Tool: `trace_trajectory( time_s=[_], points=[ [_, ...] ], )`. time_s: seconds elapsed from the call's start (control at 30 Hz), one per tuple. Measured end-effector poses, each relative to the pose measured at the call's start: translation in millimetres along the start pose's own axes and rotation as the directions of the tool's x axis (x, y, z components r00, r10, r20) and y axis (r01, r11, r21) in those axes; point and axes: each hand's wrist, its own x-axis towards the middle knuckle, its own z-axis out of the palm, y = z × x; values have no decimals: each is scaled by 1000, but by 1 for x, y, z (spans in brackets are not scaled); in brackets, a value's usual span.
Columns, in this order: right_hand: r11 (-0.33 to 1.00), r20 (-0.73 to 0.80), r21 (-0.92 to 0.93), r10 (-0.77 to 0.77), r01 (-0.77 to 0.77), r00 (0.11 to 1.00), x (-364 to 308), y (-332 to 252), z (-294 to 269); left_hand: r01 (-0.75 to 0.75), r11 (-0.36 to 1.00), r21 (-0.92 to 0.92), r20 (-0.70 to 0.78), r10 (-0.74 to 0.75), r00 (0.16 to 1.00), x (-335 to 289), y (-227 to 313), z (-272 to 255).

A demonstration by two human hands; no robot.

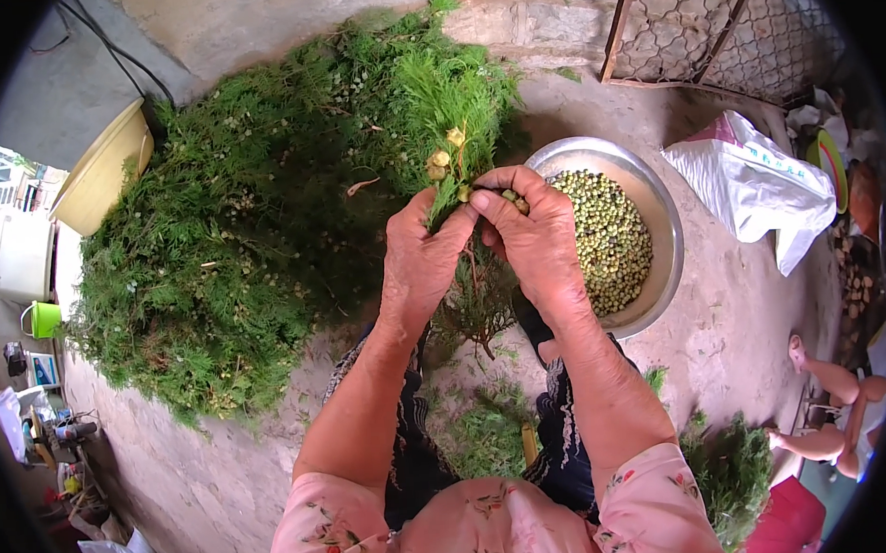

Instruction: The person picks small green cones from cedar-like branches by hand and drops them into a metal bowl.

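Note:
An evergreen sprig (447, 208) with flat, scaly leaves and several yellowish-green cones (440, 164) is pinched in my left hand (417, 263). My right hand (541, 226) meets it at the fingertips, thumb and forefinger closed at a small cone on the sprig. More small green cones (515, 203) show between the curled fingers of that hand. Just beyond my right wrist stands a round metal basin (674, 244), partly filled with small round green cones (607, 243). A leafy twig (475, 310) hangs below my hands, between my knees.
A large heap of cut evergreen branches (230, 228) covers the floor ahead and left. Beside it leans a yellow tub (107, 169). A white woven sack (754, 185) lies right of the basin, below a wire-mesh gate (696, 33). Another person's legs (835, 386) are at far right.

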Motion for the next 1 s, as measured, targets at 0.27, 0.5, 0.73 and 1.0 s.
trace_trajectory(
  time_s=[0.27, 0.5, 0.73, 1.0],
  points=[
    [718, 232, 611, 241, -334, 942, 3, -2, -13, -4, 993, -121, -29, 0, 1000, -1, 2, 1],
    [966, 72, 219, 122, -135, 990, -1, -7, -5, -104, 995, 8, -56, 104, 993, -2, 0, 2],
    [997, -28, -17, 69, -69, 997, -1, 2, 0, -103, 995, 2, 11, 103, 995, -3, -2, 2],
    [642, 207, 705, 221, -302, 953, 5, -5, -17, 14, 962, -272, -40, -26, 999, -1, 5, 2]
  ],
)
